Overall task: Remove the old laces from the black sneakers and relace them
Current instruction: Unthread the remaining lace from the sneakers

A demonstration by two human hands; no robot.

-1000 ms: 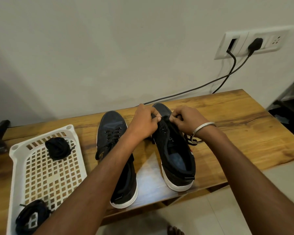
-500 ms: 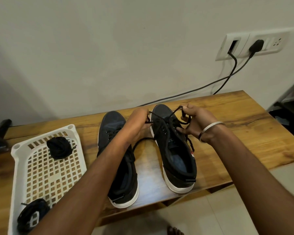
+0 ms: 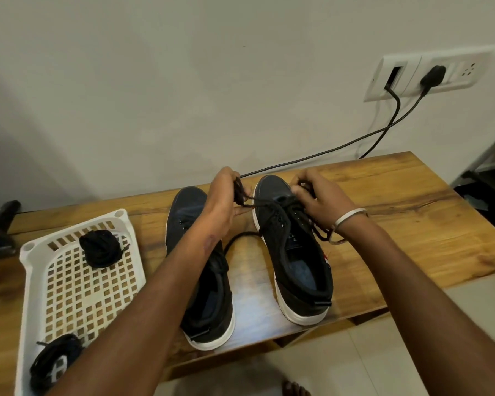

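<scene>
Closest in, pale floor tiles (image 3: 340,364) run under the front edge of a wooden bench (image 3: 412,224) with a glossy, knotted grain. On its left end sits a white lattice basket (image 3: 69,281) holding two bundles of black lace, one near the front corner (image 3: 52,364) and one toward the back (image 3: 99,251). Two black sneakers with white soles stand side by side, toes to the wall: the left sneaker (image 3: 209,310) partly under a forearm, the right sneaker (image 3: 295,261) just beside it. The left hand (image 3: 222,201) holds a bunched length of black lace (image 3: 240,192) in a curled grip between the two toes; the right hand (image 3: 320,201), a metal bangle (image 3: 350,217) at its wrist, pinches lace over the right sneaker's eyelets. A loop of lace lies on the bench between the shoes. Behind, a plain off-white wall (image 3: 183,81) carries a white socket plate (image 3: 429,72), two black cables (image 3: 312,157) trailing down from it to the bench's back edge.
</scene>
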